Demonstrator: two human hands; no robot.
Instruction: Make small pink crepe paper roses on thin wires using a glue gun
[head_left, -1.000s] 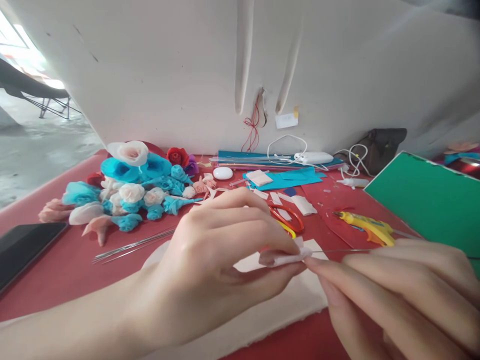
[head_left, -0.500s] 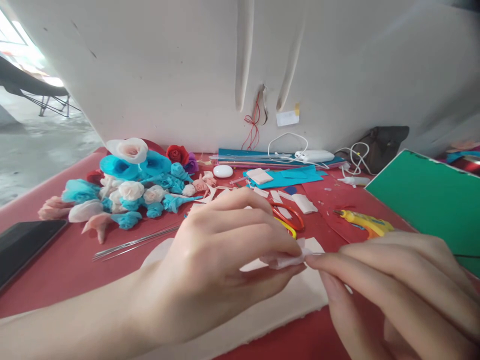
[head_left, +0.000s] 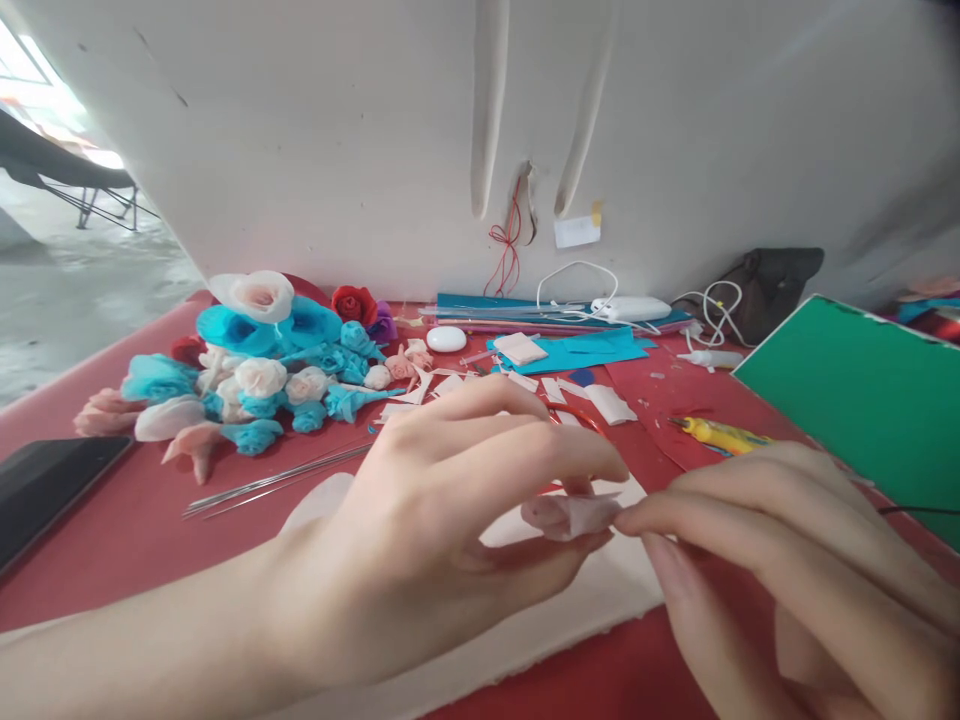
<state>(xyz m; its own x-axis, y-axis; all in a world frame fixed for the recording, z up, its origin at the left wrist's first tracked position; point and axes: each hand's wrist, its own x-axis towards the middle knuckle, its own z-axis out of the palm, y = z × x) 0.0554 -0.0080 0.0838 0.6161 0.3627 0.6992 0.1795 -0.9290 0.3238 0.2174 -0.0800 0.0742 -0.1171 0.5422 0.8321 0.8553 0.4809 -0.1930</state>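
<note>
A small pale pink crepe paper flower [head_left: 577,515] lies sideways between my two hands. My left hand [head_left: 450,520] curls loosely around it, thumb beneath and index finger arched above. At the flower's right end, my right hand [head_left: 772,540] pinches it between thumb and index fingertip. What exactly sits under those fingertips is hidden. Below both hands a cream sheet [head_left: 585,620] rests on the red tabletop [head_left: 600,670]. Red-handled scissors [head_left: 581,415] are mostly covered by my left hand.
Blue, white and pink paper flowers [head_left: 262,385] are heaped at left, near thin metal wires [head_left: 277,480] and a dark flat device [head_left: 60,490]. Pink paper scraps [head_left: 607,404] lie mid-table. A yellow glue gun [head_left: 720,436] and a green board [head_left: 885,400] are at right.
My left index finger has lifted and shifted right, exposing more of the pink flower. My right hand keeps its pinch at the flower's end and covers more of the glue gun.
</note>
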